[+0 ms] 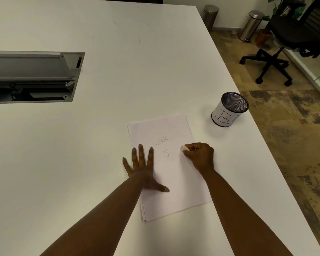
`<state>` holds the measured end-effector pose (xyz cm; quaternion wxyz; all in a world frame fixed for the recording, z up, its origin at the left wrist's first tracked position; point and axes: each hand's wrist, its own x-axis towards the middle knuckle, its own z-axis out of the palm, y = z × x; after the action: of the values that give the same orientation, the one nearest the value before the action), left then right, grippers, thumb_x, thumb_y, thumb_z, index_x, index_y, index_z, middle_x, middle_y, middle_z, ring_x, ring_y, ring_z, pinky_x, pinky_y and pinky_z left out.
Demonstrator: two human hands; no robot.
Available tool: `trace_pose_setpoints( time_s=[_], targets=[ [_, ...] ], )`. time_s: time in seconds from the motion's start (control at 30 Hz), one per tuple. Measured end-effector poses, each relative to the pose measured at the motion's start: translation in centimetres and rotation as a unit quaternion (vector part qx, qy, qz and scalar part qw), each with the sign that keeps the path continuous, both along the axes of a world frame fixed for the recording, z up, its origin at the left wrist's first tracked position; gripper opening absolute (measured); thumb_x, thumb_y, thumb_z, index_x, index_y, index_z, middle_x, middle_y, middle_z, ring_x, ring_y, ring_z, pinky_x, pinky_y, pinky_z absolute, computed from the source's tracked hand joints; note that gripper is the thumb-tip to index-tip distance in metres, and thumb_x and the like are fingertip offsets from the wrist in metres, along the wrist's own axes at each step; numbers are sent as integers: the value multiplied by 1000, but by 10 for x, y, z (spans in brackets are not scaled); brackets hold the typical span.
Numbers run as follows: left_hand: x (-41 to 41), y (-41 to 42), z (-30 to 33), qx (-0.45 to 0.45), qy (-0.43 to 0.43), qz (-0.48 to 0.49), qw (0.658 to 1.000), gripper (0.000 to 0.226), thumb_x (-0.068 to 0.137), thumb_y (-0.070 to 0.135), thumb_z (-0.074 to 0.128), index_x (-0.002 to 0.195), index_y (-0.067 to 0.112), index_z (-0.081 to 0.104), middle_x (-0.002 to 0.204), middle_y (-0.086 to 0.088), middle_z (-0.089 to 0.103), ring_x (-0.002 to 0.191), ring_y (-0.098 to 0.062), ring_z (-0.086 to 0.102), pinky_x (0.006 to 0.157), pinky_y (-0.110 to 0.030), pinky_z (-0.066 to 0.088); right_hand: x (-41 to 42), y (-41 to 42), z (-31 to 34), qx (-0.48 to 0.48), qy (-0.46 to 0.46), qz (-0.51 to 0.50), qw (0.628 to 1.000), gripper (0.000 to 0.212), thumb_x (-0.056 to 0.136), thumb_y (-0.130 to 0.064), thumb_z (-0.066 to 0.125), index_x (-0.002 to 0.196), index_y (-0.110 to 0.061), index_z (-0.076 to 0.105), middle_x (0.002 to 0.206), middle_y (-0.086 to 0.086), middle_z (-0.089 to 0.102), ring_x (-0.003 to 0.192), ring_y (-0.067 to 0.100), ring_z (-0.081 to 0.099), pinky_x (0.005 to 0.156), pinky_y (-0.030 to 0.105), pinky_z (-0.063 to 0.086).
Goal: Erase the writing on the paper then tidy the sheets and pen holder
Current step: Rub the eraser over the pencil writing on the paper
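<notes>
An eraser [184,148] is being pinched in the right hand [199,157] at the top sheet's right edge; the paper stack [174,182] is being pressed flat by the spread left hand [143,169]. "WORK" is looking faded, "IS" is remaining; sheets and pen holder [229,109], near the table [118,71] edge, are not yet being tidied

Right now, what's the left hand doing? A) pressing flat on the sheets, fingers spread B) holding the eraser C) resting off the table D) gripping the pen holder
A: the left hand lies flat with fingers spread on the left part of the sheets, steadying them, while the right hand pinches the eraser on the paper; the pen holder stands apart, untouched.
</notes>
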<state>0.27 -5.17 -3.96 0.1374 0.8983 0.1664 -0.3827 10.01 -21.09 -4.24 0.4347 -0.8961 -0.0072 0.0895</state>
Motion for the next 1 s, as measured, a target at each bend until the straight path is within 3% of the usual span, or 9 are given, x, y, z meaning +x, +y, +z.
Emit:
trace_pose_setpoints(
  time_s=[0.1, 0.37, 0.5, 0.63, 0.77, 0.8, 0.93, 1.0],
  targets=[
    [0, 0, 0, 2, 1, -1, 1000, 145, 53, 76, 67, 132, 25, -43, 137, -11, -53, 129, -33, -45, 103, -65, -20, 1, 3, 3, -2, 19, -14, 1000, 25, 71, -17, 76, 90, -2, 71, 95, 16, 73, 85, 21, 66, 77, 21, 46],
    [1, -1, -1, 2, 0, -1, 1000, 146, 52, 77, 67, 132, 23, -43, 136, -12, -54, 128, -33, -46, 105, -65, -19, -45, 26, 0, 17, 88, 92, 992, 26, 69, -9, 77, 93, -1, 70, 99, 14, 72, 90, 18, 67, 77, 14, 48],
    [0, 0, -2, -2, 0, -2, 1000, 146, 52, 77, 68, 132, 24, -43, 136, -11, -54, 128, -33, -47, 103, -65, -21, -30, 14, 2, 3, 62, 72, 995, 24, 67, -10, 78, 89, -2, 71, 96, 14, 73, 85, 19, 68, 70, 13, 49],
    [0, 1, -1, -6, -2, -2, 1000, 146, 53, 76, 68, 132, 25, -43, 137, -11, -54, 128, -32, -46, 102, -64, -22, -8, 5, 2, -12, 22, 22, 999, 23, 68, -16, 78, 87, -3, 72, 92, 14, 74, 79, 18, 66, 60, 0, 44],
    [0, 1, -1, -3, -3, -4, 1000, 145, 52, 77, 68, 133, 25, -42, 137, -11, -53, 129, -32, -45, 102, -65, -21, -2, 4, 1, -16, -11, -26, 999, 22, 72, -16, 75, 89, -3, 72, 92, 15, 74, 83, 25, 68, 80, 29, 52],
    [0, 1, -1, -2, -3, -3, 1000, 145, 52, 77, 68, 132, 25, -42, 137, -11, -53, 129, -32, -45, 103, -65, -20, -3, 5, 2, -13, -11, -30, 999, 21, 72, -16, 74, 89, -3, 71, 91, 15, 74, 82, 25, 68, 80, 31, 52],
    [0, 1, -1, -1, 0, -2, 1000, 146, 52, 77, 67, 132, 25, -43, 134, -11, -55, 129, -33, -45, 102, -65, -20, -20, 7, 2, 0, 12, 12, 1000, 20, 69, -12, 77, 86, -2, 72, 87, 15, 74, 75, 16, 64, 77, 24, 53],
    [1, 1, -2, 0, 2, -3, 1000, 146, 52, 77, 67, 132, 24, -43, 130, -10, -57, 129, -33, -46, 102, -65, -20, -36, 7, 1, 9, 31, 48, 998, 22, 67, -10, 78, 86, -2, 72, 86, 14, 74, 73, 13, 64, 69, 9, 51]
  ],
)
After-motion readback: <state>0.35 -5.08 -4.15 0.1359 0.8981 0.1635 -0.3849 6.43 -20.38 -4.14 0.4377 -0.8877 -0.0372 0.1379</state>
